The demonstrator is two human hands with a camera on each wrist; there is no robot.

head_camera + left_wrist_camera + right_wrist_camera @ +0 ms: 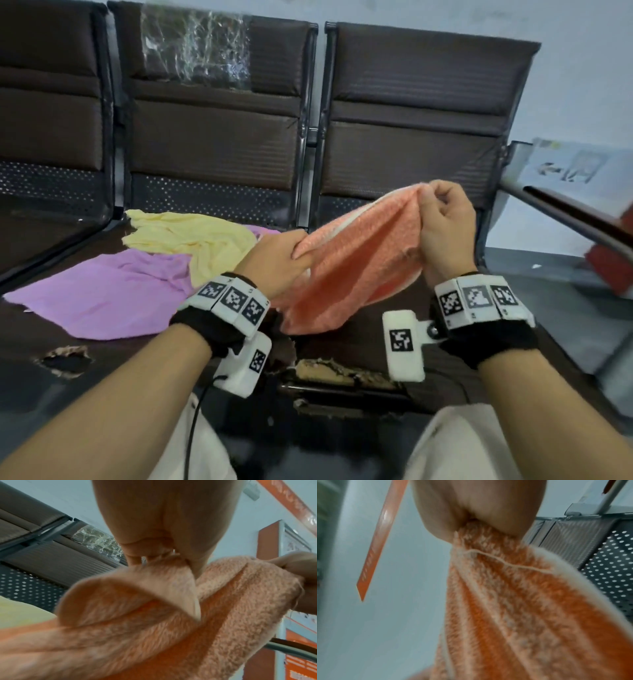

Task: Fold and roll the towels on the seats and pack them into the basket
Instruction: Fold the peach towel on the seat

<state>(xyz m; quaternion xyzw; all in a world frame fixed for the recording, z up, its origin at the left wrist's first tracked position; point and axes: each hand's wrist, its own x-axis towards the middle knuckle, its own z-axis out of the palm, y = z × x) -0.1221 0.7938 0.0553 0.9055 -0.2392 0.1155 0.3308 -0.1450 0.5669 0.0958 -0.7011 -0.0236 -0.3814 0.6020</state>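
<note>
An orange towel [352, 260] hangs in the air above the brown seats, stretched between both hands. My left hand [291, 251] pinches its left edge; in the left wrist view the fingers [154, 545] close on the orange towel [154, 628]. My right hand [435, 202] pinches the upper right corner, held higher; the right wrist view shows the orange towel [513, 608] draping down from the pinch. A yellow towel [191, 240] lies crumpled on the middle seat, partly over a flat purple towel [102, 298]. No basket is in view.
A row of dark brown seats [212, 133] with perforated metal backs runs across the head view. The seat cushion in front is torn [65, 359]. A metal armrest [561, 209] juts in at the right. My knees sit at the bottom.
</note>
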